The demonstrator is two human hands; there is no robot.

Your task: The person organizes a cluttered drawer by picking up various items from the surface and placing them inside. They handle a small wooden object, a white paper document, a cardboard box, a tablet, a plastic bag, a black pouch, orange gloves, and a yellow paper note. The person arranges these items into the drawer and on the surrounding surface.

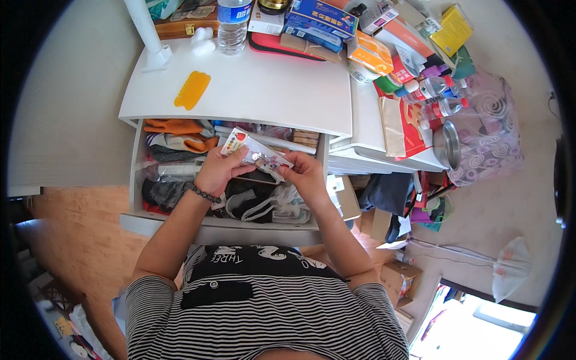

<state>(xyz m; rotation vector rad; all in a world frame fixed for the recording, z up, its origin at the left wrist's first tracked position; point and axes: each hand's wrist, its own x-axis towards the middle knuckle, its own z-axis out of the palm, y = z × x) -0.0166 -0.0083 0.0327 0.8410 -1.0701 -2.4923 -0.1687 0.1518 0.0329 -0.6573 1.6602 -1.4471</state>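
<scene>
Above an open drawer (219, 227) full of odds and ends, I hold a small flat clear packet with a printed card top (257, 153) tilted between both hands. My left hand (219, 171), with a dark bead bracelet at the wrist, grips its upper left end. Fingers of my right hand (303, 174) pinch the lower right end. Small dark and pinkish items show through the clear part, too small to name. Under and around my hands lie orange and grey cloth (183, 135), dark plastic bags (168, 193) and white-striped black stuff (258, 207).
On the white cabinet top (270, 90) are a yellow scraper-like comb (192, 90), a water bottle (233, 27) and a white pole stand (157, 57). Boxes (321, 21), red-capped bottles (444, 108) and a metal bowl (447, 145) crowd the right side.
</scene>
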